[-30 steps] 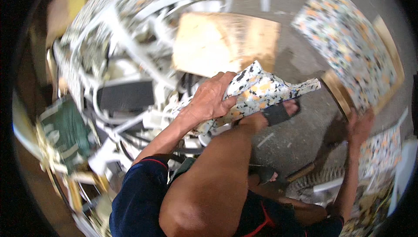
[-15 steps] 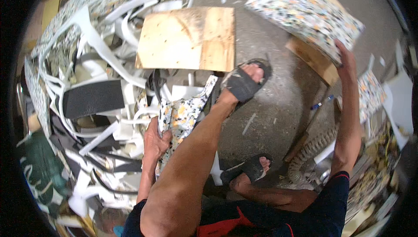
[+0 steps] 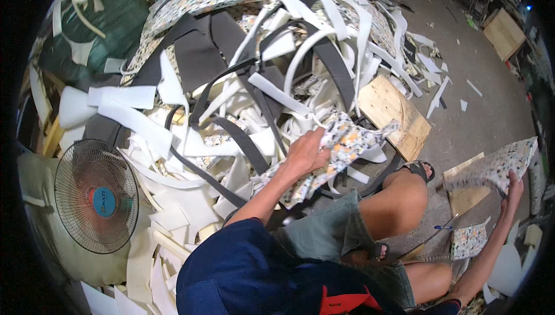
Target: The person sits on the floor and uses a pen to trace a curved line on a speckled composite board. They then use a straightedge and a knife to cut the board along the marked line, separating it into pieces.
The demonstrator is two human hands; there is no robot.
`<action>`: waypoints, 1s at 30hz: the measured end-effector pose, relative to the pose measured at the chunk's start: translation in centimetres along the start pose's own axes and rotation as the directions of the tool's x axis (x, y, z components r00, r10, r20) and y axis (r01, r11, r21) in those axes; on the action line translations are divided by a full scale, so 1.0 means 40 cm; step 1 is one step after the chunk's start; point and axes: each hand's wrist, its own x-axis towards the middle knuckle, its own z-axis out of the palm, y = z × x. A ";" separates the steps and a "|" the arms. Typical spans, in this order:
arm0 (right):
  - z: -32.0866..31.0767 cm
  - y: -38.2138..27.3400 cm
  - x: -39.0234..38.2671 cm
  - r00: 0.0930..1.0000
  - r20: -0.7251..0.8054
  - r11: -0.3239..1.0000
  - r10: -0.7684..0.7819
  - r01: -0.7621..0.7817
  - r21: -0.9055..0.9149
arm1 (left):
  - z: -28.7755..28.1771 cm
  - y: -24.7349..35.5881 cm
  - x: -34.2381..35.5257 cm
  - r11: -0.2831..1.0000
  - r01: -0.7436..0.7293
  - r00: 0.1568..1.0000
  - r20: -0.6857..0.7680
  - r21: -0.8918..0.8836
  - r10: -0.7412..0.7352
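Observation:
My left hand (image 3: 309,156) is closed on a cut piece of speckled foam (image 3: 352,141), white with orange and dark flecks, at the edge of the scrap heap. Its far end is irregular, with a narrow arm sticking out. Out to the right, my right hand (image 3: 511,190) grips the near edge of a speckled foam sheet (image 3: 503,161). That sheet is tilted and blurred at its left end. Below it a wooden board (image 3: 465,185) lies on the floor. A smaller speckled foam block (image 3: 469,241) and a thin blue pen-like tool (image 3: 443,227) lie nearer me.
A big heap of white foam strips (image 3: 277,92) and dark grey strips (image 3: 335,69) spreads ahead and left. A plywood board (image 3: 393,117) leans beside it. At my left stands a round fan (image 3: 97,196). Small white scraps dot the concrete floor (image 3: 457,112).
The view has swung left, bringing the heap and fan in. The sheet in my right hand has tipped up from lying flatter over the wooden board. My left hand keeps hold of the cut piece.

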 end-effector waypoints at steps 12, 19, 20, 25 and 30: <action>0.392 0.053 -0.151 0.998 0.011 0.859 0.062 -0.047 -0.510 | -0.223 -0.244 -0.272 0.855 0.177 0.923 -0.220 -0.487 -0.316; 0.751 -0.234 -0.675 0.591 0.806 0.955 0.031 0.219 -0.197 | -0.209 -0.153 -0.192 0.443 -0.103 0.975 -0.179 -0.891 -0.134; 0.798 -0.282 -0.737 0.482 0.874 0.965 -0.058 0.251 -0.075 | -0.207 -0.119 -0.177 0.409 -0.155 0.978 -0.200 -0.899 -0.068; 0.950 -0.427 -0.946 0.323 0.942 0.936 -0.092 0.351 -0.029 | -0.187 -0.009 -0.123 0.257 -0.361 0.928 -0.372 -0.897 0.006; 0.950 -0.445 -0.928 0.569 0.806 0.941 -0.162 0.334 -0.046 | -0.323 -0.184 -0.096 0.538 -0.298 0.862 -0.465 -0.789 -0.205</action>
